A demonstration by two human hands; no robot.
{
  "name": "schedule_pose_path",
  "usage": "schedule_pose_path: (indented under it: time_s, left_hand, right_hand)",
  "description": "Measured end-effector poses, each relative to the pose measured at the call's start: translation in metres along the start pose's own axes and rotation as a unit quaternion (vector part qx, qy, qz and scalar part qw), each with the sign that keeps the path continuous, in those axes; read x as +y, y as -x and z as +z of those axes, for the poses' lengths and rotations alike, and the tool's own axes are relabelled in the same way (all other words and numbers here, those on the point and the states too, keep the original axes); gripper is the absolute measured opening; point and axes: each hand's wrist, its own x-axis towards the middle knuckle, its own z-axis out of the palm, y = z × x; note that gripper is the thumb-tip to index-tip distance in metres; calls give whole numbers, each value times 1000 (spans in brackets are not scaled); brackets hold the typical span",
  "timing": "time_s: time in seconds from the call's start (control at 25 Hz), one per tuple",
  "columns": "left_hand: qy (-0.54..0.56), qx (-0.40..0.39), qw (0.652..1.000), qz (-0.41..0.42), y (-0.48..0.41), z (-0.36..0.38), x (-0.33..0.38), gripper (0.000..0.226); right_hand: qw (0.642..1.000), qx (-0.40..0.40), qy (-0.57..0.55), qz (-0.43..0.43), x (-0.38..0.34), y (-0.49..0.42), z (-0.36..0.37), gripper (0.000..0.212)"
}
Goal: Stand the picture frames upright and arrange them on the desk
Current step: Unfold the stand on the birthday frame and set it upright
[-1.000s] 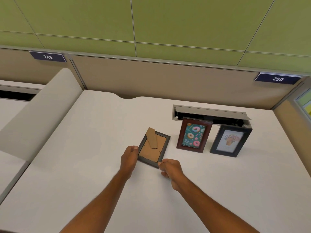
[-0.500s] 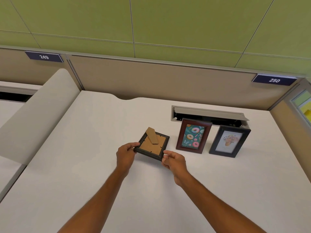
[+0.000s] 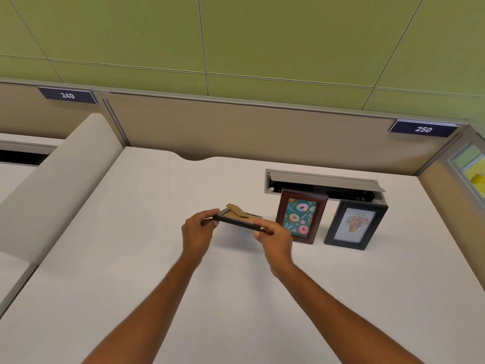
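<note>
While both hands pinch its ends, left hand (image 3: 197, 228) and right hand (image 3: 274, 236), the dark frame (image 3: 237, 219) hangs back-up above the worktop (image 3: 131, 258), its picture side hidden. Its cardboard stand (image 3: 237, 210) sticks up. Two frames (image 3: 301, 216) stand upright beside it.

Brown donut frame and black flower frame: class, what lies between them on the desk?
Nothing: between the brown donut frame and black flower frame, the head view shows only bare desk.

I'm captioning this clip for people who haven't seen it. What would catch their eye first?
Both hands, left hand and right hand, hold a dark frame nearly flat above the desk, cardboard back up. To its right stand a doughnut picture and a black-framed picture.
</note>
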Motion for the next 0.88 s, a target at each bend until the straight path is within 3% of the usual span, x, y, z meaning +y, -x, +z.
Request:
schedule_pose_path:
  time_s: [0.32, 0.52, 0.72, 0.88]
  left_hand:
    - [84, -34, 995, 33, -11, -5, 18, 30]
    - [43, -48, 998, 26, -11, -10, 19, 18]
    - [7, -136, 990, -19, -3, -9, 15, 38]
    - [-2, -129, 991, -22, 1, -7, 13, 41]
  right_hand:
    - [997, -16, -68, -30, -18, -12, -10, 32]
    - [996, -28, -67, -44, -33, -18, -19, 26]
    - [997, -33, -62, -8, -42, -23, -21, 18]
    - [998, -30, -50, -3, -47, -24, -19, 15]
